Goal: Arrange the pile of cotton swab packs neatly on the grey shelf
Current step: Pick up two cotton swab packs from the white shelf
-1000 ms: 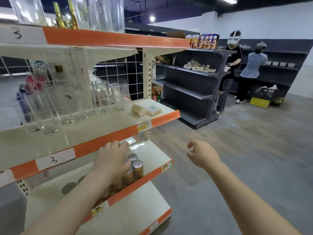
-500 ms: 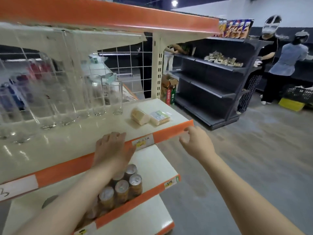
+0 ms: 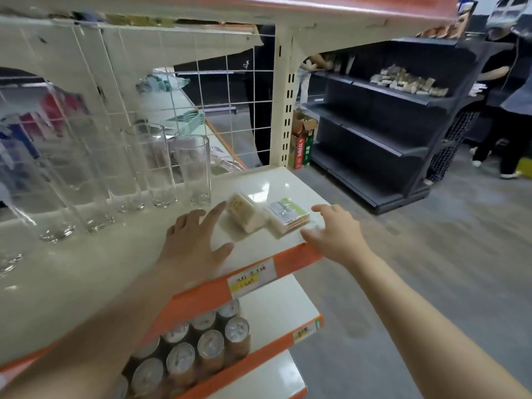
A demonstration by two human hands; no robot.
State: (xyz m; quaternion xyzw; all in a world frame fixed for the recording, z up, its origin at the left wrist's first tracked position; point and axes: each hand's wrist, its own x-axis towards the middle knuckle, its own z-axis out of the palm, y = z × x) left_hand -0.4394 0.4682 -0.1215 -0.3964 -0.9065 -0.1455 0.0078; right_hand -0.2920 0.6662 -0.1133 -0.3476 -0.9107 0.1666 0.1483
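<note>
Two clear cotton swab packs lie on the cream shelf [image 3: 86,283] near its right end: one [image 3: 244,216] tilted on its side, the other [image 3: 288,216] flat with a green label. My left hand [image 3: 193,246] hovers just left of the tilted pack, fingers spread and holding nothing. My right hand [image 3: 334,231] reaches in from the right, fingers open beside the flat pack. The grey shelf [image 3: 383,122] stands beyond, at the right, with a pile of swab packs [image 3: 408,82] on its upper board.
Tall drinking glasses [image 3: 161,165] stand in a row to the left of the packs. Cans [image 3: 201,347] fill the shelf below. A cardboard box [image 3: 303,139] sits on the floor by the grey shelf. People [image 3: 506,105] stand at the far right.
Both hands have risen from the shelf edge and moved forward over the shelf top, closing in on the two packs from either side. The view has come closer to the shelf.
</note>
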